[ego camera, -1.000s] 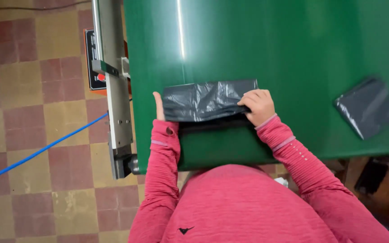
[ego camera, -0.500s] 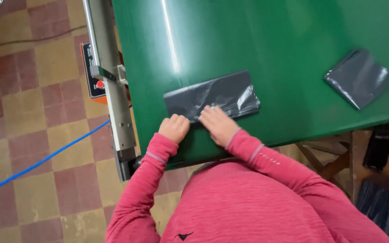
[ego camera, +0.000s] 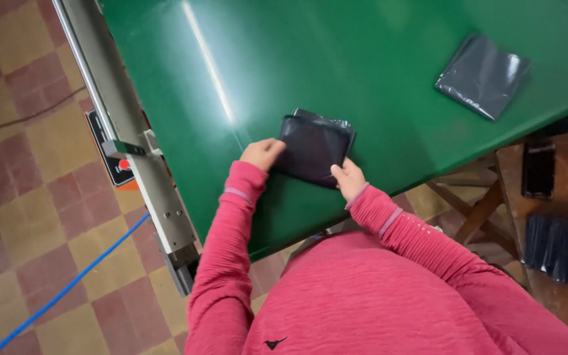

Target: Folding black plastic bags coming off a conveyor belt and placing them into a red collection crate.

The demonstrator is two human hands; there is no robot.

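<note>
Hands: left hand (ego camera: 262, 154) & right hand (ego camera: 348, 179) both pinch folded black bag (ego camera: 312, 148) on green table (ego camera: 363, 79); 2nd flat bag (ego camera: 482, 75) far right.

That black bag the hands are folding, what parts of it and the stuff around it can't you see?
- Folded black bag, head view: its underside lies against the green table; how many layers it has cannot be told.
- Left hand and right hand: the fingers curl at the bag's edges, so their grip is unclear.
- Dark stack at the right: cut off by the picture's edge.
</note>
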